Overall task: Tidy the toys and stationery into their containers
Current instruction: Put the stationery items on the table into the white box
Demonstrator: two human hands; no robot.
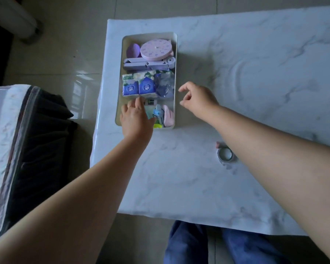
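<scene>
Marble table (236, 92) bearing a white tray (176, 73), left hand (135, 119) reaching flat-fingered into the tray's 6 o'clock end, right hand (196, 101) hovering at its 3 o'clock side, fingers loosely curled, holding nothing.

One head-worn wide-angle view, looking steeply down and forward over a marble table (236, 92). Both forearms reach in from the bottom edge. Tray (176, 73) sits upper centre, between left hand (135, 119) and right hand (196, 100). Knees and floor below; frame edges bend.
</scene>
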